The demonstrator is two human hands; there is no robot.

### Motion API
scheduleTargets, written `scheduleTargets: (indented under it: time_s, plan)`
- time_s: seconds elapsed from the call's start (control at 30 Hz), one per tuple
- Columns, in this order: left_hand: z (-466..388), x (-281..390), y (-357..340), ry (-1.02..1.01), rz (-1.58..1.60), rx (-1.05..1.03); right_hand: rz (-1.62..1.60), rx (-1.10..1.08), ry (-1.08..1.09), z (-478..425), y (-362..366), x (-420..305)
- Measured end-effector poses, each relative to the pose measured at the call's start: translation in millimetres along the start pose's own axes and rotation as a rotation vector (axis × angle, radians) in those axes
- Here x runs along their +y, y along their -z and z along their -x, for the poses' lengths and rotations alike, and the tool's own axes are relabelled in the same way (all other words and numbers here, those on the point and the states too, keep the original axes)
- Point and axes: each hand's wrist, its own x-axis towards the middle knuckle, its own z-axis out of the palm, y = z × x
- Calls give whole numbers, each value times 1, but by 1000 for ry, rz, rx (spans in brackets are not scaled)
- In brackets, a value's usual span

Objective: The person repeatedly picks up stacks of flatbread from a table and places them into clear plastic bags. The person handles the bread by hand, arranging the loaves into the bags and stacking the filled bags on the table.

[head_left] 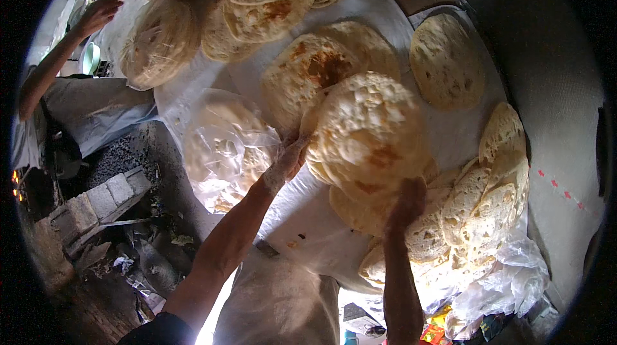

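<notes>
My left hand [288, 154] grips the left edge of a stack of round flatbreads [371, 138], its fingertips partly hidden by the bread. On the stack's lower right edge is my right hand [409, 203], blurred, its fingers against the bread. Browned flatbread [308, 68] lies just behind the stack on the cloth-covered table [299, 215]. Left of my left hand, flatbreads sit in a clear plastic bag [226, 147]. Many overlapping flatbreads [462, 215] spread to the right of my right hand.
Bagged flatbreads [156, 44] and loose piles [270, 3] lie at the far side. A single flatbread [446, 63] rests at the right. Crumpled plastic bags [506, 272] are at lower right. Another person's hand [101, 15] reaches in at upper left, above concrete blocks [103, 200].
</notes>
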Motion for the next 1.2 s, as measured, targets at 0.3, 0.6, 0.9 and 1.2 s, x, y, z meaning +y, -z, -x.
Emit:
scheduleTargets:
  time_s: [0.3,0.6,0.9,1.2]
  plan:
    - [-6,1,31,97,159,7,543,253,365,-3,45,-215]
    - [25,29,-9,200,316,-383,483,-509,98,-82,-35,-19]
    - [37,6,-9,17,-156,-61,112,-765,-430,-98,-16,-94]
    - [193,77,-6,-760,-1387,78,206,-555,-353,15,66,-134]
